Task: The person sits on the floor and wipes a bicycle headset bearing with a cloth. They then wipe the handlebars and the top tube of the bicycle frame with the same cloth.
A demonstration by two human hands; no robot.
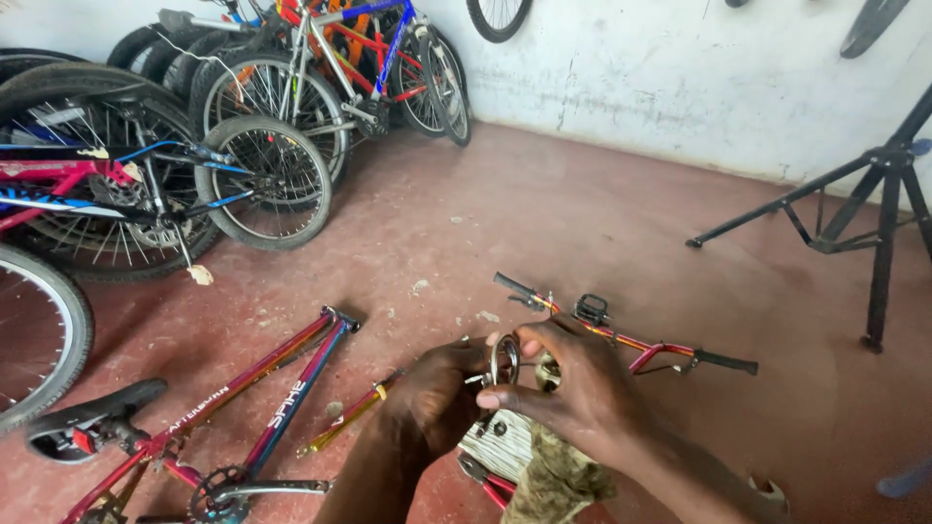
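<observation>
My left hand [435, 390] and my right hand [563, 380] meet low in the middle of the head view. Between their fingertips they hold a small metal ring [505, 359], like a bearing race. Just below the hands are a pale ribbed part [497, 444] and a camouflage rag [558, 480]. Behind the hands a red handlebar [631, 342] with black grips lies on the floor, a black pedal [591, 310] next to it.
A stripped purple-red bike frame [262, 398] with saddle and chainring lies on the red floor at left. Several bicycles [243, 126] lean against the white wall at the back left. A black repair stand [874, 209] stands at right.
</observation>
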